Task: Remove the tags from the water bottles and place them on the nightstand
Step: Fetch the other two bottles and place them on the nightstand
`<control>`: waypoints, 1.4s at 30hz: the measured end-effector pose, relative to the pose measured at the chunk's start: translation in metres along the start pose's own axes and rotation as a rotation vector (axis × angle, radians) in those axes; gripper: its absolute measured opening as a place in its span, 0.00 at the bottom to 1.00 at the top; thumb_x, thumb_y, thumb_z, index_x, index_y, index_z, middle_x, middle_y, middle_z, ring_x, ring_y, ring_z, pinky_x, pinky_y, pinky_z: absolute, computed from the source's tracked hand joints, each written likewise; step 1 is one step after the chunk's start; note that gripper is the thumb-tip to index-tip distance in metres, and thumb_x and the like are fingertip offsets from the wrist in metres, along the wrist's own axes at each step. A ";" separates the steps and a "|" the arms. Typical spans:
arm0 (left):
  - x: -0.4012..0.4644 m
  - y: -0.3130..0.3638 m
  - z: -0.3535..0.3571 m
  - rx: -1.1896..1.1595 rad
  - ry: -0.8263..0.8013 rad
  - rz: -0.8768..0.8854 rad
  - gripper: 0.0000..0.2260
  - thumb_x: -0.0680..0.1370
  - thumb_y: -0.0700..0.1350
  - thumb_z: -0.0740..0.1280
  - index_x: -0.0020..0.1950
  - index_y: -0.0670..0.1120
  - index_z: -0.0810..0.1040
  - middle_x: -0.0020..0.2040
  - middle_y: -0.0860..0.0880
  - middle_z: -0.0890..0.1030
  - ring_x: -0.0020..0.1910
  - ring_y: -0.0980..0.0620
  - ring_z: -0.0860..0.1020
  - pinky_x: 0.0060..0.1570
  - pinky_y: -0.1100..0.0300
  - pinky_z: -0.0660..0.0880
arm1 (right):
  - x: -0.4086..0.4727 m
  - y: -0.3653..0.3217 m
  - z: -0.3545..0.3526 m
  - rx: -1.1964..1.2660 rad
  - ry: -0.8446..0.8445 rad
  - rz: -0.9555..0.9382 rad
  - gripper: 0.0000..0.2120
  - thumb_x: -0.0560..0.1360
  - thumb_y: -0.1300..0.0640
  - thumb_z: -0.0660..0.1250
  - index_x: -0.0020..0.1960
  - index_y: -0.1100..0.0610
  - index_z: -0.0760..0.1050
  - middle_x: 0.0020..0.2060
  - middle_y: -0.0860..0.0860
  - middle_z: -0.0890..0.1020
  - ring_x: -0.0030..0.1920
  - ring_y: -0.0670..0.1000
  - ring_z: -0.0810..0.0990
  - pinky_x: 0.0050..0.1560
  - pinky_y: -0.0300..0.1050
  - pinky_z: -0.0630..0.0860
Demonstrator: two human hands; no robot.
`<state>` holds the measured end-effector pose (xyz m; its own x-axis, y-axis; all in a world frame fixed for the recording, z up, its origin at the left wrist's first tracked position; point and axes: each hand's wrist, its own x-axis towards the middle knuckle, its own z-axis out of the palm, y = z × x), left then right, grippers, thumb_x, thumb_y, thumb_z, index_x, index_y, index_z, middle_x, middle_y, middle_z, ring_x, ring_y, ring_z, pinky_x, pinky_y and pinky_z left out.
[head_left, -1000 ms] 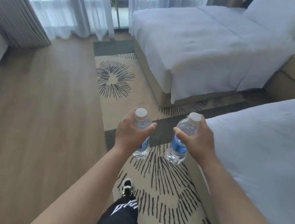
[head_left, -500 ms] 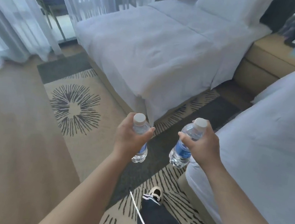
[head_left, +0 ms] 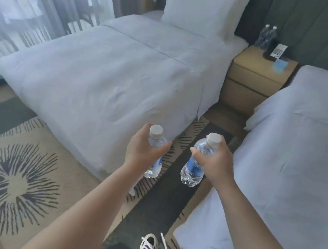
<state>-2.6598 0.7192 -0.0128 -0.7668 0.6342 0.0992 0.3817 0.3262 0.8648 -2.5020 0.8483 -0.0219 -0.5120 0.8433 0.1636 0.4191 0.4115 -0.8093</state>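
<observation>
Bottles fill both your hands: your left hand (head_left: 142,152) is wrapped round one water bottle (head_left: 156,144), your right hand (head_left: 213,159) round the other water bottle (head_left: 194,167), both upright, capped, with clear water inside and blue labels. You hold them above the carpet strip (head_left: 170,197) between the two beds. The nightstand (head_left: 254,73) stands well ahead at the aisle's end; two more bottles (head_left: 268,36) and a phone (head_left: 275,52) sit at the back of its surface, the front edge bare.
</observation>
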 end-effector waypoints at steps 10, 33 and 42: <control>0.189 0.041 0.108 -0.012 -0.177 0.122 0.16 0.66 0.59 0.73 0.47 0.59 0.70 0.40 0.60 0.78 0.42 0.62 0.77 0.37 0.63 0.72 | 0.160 0.044 -0.028 -0.092 0.192 0.151 0.29 0.66 0.42 0.75 0.61 0.50 0.68 0.52 0.46 0.77 0.50 0.45 0.75 0.50 0.37 0.72; 0.644 0.149 0.410 -0.022 -0.446 0.243 0.17 0.66 0.60 0.74 0.44 0.69 0.66 0.40 0.61 0.76 0.40 0.63 0.76 0.35 0.66 0.69 | 0.634 0.179 -0.088 -0.106 0.507 0.343 0.21 0.66 0.46 0.75 0.52 0.49 0.69 0.43 0.46 0.78 0.45 0.48 0.78 0.40 0.36 0.71; 0.784 0.199 0.554 -0.015 -0.433 0.212 0.16 0.66 0.58 0.74 0.43 0.64 0.68 0.39 0.60 0.77 0.41 0.62 0.77 0.38 0.63 0.74 | 0.826 0.283 -0.145 -0.028 0.445 0.353 0.22 0.65 0.46 0.76 0.52 0.51 0.71 0.44 0.47 0.80 0.46 0.49 0.79 0.41 0.39 0.73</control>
<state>-2.8985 1.6697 -0.0360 -0.3864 0.9202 0.0632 0.4967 0.1499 0.8548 -2.6975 1.7118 -0.0341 0.0254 0.9933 0.1124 0.5305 0.0819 -0.8437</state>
